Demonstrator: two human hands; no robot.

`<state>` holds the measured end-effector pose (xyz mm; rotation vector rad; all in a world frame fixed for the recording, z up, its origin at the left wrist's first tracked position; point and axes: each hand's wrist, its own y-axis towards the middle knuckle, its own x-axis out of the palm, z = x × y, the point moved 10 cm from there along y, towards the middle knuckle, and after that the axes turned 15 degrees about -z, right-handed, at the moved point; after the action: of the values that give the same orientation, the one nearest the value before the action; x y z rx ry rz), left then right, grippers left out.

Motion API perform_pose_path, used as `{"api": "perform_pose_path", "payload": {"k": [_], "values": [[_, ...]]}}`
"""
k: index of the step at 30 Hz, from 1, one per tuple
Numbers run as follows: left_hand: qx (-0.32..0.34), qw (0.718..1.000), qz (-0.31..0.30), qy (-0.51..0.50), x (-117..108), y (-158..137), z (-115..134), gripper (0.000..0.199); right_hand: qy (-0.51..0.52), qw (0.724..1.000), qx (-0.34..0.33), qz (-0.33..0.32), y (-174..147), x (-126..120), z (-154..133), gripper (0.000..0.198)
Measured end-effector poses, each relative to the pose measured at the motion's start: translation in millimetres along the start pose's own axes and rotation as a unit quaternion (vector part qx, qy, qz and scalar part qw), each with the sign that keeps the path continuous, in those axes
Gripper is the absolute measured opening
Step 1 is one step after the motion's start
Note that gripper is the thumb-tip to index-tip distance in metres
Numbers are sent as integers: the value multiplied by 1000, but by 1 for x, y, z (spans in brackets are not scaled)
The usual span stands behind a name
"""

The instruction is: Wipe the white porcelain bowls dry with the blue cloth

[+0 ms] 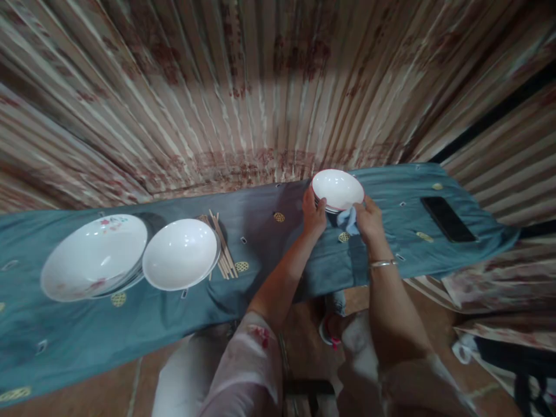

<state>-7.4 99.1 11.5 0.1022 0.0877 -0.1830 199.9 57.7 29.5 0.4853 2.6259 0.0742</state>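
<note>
My left hand (pixel 314 212) grips the left side of a small stack of white bowls (pixel 337 188) with a red rim, its thumb near the front edge. At the right side of the stack, my right hand (pixel 369 219) is closed on a light blue cloth (pixel 348 220) and touches the rim. The cloth hangs just below the front rim of the bowls. The stack is at the far edge of the table, tilted slightly towards me; whether it rests on the tablecloth is hard to see.
A blue-green patterned cloth covers the long table (pixel 264 249). To the left are large flower-decorated bowls (pixel 98 255), a stack of plain white bowls (pixel 180 255) and several wooden chopsticks (pixel 223 246). A black phone (pixel 447 219) lies to the right. Pleated curtains (pixel 243 87) hang behind.
</note>
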Motion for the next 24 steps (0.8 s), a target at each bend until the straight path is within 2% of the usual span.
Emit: {"api": "perform_pose_path", "payload": {"k": [5,9,12,14,16,18,21,24], "values": [[-37,999,-26,-19,2,-4,4,63,0,1000,17,0,-3,1,-3,40],[-65,997,-35,-31,-6,-23,8,71,-47,998,30,38,-20,-17,-20,51],[-19,999,-42,-12,-23,-49,27,69,-137,988,8,70,-41,-29,-56,64],[33,998,-47,11,-39,-71,47,68,-139,988,-13,67,-54,-25,-78,60],[75,996,-41,28,-59,-94,67,67,-129,990,-50,35,-64,-5,-100,51],[99,993,-26,50,-82,-116,83,67,-109,990,-78,-31,-73,30,-116,46],[111,990,52,76,-131,-146,97,64,-75,978,-115,-160,-90,93,-134,42],[118,977,130,121,-186,-169,107,66,-54,954,-126,-267,-112,146,-145,39]]}}
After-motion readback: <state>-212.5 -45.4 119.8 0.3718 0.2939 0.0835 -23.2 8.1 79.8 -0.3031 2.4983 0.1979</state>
